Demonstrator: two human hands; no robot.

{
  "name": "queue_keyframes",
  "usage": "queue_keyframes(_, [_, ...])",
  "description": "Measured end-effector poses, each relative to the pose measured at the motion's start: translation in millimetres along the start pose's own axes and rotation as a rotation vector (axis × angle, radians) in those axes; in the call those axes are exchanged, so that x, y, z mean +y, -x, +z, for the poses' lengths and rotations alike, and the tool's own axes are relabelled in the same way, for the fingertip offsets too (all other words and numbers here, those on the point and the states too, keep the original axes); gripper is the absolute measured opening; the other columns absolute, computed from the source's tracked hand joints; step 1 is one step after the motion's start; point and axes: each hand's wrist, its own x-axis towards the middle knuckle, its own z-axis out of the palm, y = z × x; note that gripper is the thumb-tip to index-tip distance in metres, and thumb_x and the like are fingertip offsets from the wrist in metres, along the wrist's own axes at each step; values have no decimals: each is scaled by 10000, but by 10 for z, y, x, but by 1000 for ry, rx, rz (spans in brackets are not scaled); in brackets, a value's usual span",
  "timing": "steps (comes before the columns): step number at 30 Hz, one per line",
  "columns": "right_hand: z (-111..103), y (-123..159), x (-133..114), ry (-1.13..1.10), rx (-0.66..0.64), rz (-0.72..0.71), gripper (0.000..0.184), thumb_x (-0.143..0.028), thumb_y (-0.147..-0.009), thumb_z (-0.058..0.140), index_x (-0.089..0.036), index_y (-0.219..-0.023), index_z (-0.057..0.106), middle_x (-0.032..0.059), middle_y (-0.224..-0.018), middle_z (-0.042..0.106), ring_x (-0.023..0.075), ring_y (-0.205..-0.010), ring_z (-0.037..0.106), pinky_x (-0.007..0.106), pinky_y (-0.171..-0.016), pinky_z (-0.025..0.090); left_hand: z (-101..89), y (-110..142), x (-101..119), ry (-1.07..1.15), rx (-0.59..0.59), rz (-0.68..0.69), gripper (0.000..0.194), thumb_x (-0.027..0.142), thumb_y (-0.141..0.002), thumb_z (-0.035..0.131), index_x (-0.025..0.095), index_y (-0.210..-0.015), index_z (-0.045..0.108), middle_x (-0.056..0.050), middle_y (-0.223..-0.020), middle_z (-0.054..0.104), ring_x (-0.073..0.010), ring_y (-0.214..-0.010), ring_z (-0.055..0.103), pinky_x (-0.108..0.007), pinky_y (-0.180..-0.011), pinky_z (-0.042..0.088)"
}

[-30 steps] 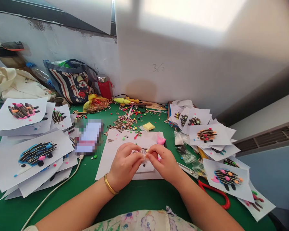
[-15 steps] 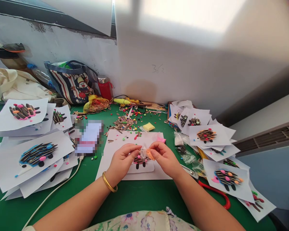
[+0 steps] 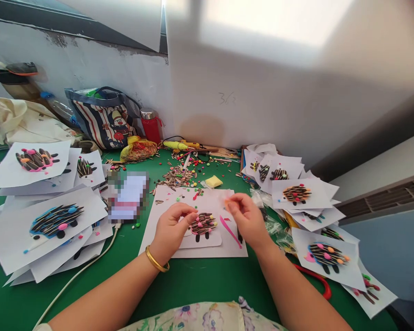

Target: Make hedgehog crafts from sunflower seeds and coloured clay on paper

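While the left hand (image 3: 170, 230) pinches together, anything inside hidden, one seed-covered hedgehog (image 3: 203, 224) lies on white paper (image 3: 152, 246) between the hands, two black feet (image 3: 198, 238) showing, and the right hand (image 3: 248, 223) clamps one blurred orange lump (image 3: 228, 202).

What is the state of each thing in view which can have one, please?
Left hand: thumb and index together; cannot tell if anything is between.
Right hand: pinching orange clay, blurred.
Phone: lit, cable attached.
Red flask: upright, lid on.
Clear bottle: blue cap on.
Striped bag: open at top.
Seeds: loose, scattered.
Red-handled tool: mostly hidden; cannot tell if open.
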Motion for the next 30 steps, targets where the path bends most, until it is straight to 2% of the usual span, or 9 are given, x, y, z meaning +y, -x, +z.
queue_keyframes(1, [-63, -55, 65, 129, 79, -72, 222, -349, -930, 528, -205, -1088, 589, 65, -978, 640, 203, -883, 598, 363, -816, 502, 1, -4, -14, 55, -4, -62, 178, 361, -809, 704, 192, -853, 739, -46, -854, 700, -176, -781, 649, -298, -714, 538])
queue_keyframes(4, [-216, -187, 274, 475, 159, -216, 320, -255, -932, 468, -185, -1221, 585, 139, -1176, 611, 279, -1118, 548, 457, -956, 450, 27, -2, -61, 226, -51, -247, 300, 410, -776, 737, 192, -983, 754, -67, -951, 740, -195, -848, 680, -308, -741, 559])
queue_keyframes(7, [-262, -230, 427, 755, 83, -167, 321, -170, -884, 498, -175, -1169, 646, 159, -1166, 646, 326, -1093, 564, 516, -931, 431, 58, 3, -87, 355, -52, -363, 360, 410, -740, 775, 192, -1026, 758, -79, -964, 760, -200, -878, 686, -312, -784, 556])
queue_keyframes(10, [-227, -209, 426, 873, 60, -136, 338, -124, -871, 501, -208, -1154, 666, 133, -1233, 653, 366, -1186, 523, 589, -962, 368, 67, 1, -69, 411, -37, -398, 350, 417, -716, 793, 177, -968, 763, -77, -909, 758, -183, -821, 674, -299, -756, 541])
queue_keyframes(14, [-130, -121, 176, 694, 77, -271, 351, -148, -888, 508, -227, -1202, 644, 112, -1267, 628, 323, -1192, 520, 552, -996, 383, 62, 6, 4, 435, -105, -370, 283, 426, -716, 789, 160, -744, 697, -17, -696, 680, -132, -648, 599, -255, -628, 495])
queue_keyframes(16, [-56, -36, 9, 497, 9, -413, 344, -174, -904, 515, -234, -1220, 635, 106, -1186, 646, 285, -1129, 549, 510, -998, 414, 62, 18, 42, 443, -178, -357, 284, 414, -727, 782, 166, -712, 643, 2, -673, 651, -126, -627, 581, -249, -609, 479])
queue_keyframes(19, [73, 122, -197, 300, -147, -508, 376, -197, -908, 572, -268, -1275, 610, 87, -1068, 652, 248, -1002, 572, 440, -894, 477, 64, 41, 81, 353, -300, -293, 246, 397, -787, 729, 166, -748, 653, -7, -719, 647, -136, -677, 577, -260, -658, 473])
queue_keyframes(23, [182, 257, -312, 151, -246, -502, 353, -227, -937, 573, -300, -1279, 620, 55, -918, 645, 204, -863, 568, 369, -764, 489, 63, 59, 107, 210, -402, -195, 219, 379, -816, 680, 166, -798, 724, -23, -752, 633, -154, -732, 554, -280, -719, 456])
queue_keyframes(30, [175, 230, -333, 111, -180, -539, 170, -241, -920, 625, -252, -1069, 706, 36, -840, 636, 175, -803, 557, 330, -714, 472, 53, 63, 134, 234, -486, -237, 290, 412, -858, 627, 147, -821, 739, -39, -792, 630, -169, -782, 543, -296, -766, 440])
